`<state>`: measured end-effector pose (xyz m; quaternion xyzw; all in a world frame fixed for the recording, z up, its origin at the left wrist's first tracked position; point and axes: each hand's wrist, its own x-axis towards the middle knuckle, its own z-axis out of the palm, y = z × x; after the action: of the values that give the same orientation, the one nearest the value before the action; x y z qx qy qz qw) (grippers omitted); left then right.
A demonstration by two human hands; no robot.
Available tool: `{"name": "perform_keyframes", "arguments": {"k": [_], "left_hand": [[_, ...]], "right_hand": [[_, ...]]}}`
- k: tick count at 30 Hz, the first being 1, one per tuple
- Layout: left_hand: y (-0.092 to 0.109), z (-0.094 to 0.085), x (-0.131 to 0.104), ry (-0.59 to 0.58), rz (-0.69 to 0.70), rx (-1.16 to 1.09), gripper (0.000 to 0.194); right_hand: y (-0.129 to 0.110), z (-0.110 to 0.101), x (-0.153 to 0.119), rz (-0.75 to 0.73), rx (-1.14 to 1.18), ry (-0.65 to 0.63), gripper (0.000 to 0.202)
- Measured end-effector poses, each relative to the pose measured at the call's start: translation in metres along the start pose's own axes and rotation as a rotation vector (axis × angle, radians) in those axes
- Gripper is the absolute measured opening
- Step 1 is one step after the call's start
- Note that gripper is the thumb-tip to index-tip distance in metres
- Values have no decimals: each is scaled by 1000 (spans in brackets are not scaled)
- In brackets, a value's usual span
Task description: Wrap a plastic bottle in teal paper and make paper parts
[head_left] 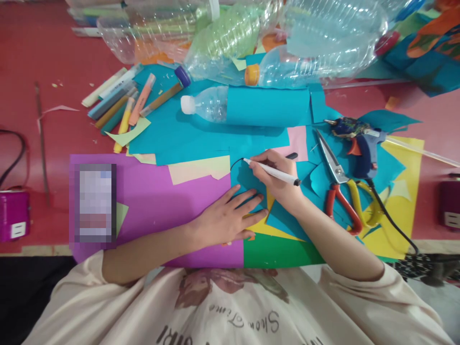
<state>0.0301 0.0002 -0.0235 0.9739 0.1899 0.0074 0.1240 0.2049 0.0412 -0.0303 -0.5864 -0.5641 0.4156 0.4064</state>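
My right hand (280, 175) is closed around a white marker pen (275, 171), its tip touching a blue sheet of paper (244, 181). A curved black line runs leftward from the tip. The black end sticking out behind my fingers looks like the pen's cap (292, 156). Fingers spread, my left hand (233, 215) lies flat across the blue sheet and the purple paper (151, 196). Above both hands a plastic bottle (210, 103) with a white cap lies on its side, its body wrapped in blue paper (268, 105).
To the right lie scissors (338, 175) with red and yellow handles and a glue gun (364, 148) trailing a black cord. Several markers (118, 98) sit at upper left. A blurred phone (95, 203) rests on the purple paper. Clear bottles (323, 33) crowd the far side.
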Motion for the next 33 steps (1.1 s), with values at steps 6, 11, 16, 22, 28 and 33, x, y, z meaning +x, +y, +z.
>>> {"name": "perform_keyframes", "arguments": {"k": [6, 11, 16, 22, 28, 33], "left_hand": [[0, 2, 0, 21, 3, 5, 49], [0, 1, 1, 28, 5, 11, 47], [0, 0, 1, 31, 5, 14, 46], [0, 0, 0, 27, -1, 7, 47], [0, 2, 0, 48, 3, 10, 46], [0, 1, 0, 40, 2, 13, 46]], "right_hand": [[1, -3, 1, 27, -12, 31, 14], [-2, -7, 3, 40, -49, 45, 15], [-3, -11, 2, 18, -106, 47, 14], [-3, -16, 4, 14, -108, 31, 15], [-5, -21, 7, 33, -119, 36, 15], [-10, -24, 7, 51, -158, 44, 16]]}}
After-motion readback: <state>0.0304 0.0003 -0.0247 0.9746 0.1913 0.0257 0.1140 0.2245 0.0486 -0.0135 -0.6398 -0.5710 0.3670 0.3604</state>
